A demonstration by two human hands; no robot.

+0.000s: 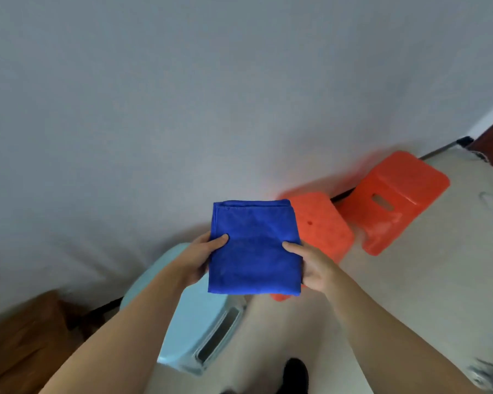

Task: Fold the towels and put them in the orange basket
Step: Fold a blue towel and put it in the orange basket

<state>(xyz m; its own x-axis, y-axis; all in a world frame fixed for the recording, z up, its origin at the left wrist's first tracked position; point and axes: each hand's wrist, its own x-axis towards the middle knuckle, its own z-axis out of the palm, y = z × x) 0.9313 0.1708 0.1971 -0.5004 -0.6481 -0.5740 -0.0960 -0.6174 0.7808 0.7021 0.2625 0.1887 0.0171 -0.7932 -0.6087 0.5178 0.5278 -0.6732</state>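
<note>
A brown wooden piece (20, 339) fills the lower left corner of the view, against a grey wall (182, 95). To its right sits a pale blue bin (194, 328) with a slotted side, partly hidden by the left forearm. The left hand (197, 260) pinches the left edge of a folded blue towel (254, 251), thumb on top and fingers underneath; its grip is pressed onto the cloth. The towel is a neat rectangle with a stitched hem along its far edge, held up in the air between both hands. The right hand (313, 265) pinches the towel's right edge the same way, thumb on top. Behind the towel, partly covered by it, is an orange basket (322, 223), and further right a second orange piece (396, 200) with a handle slot, both on a pale surface (439, 265) near its far edge by the wall.
</note>
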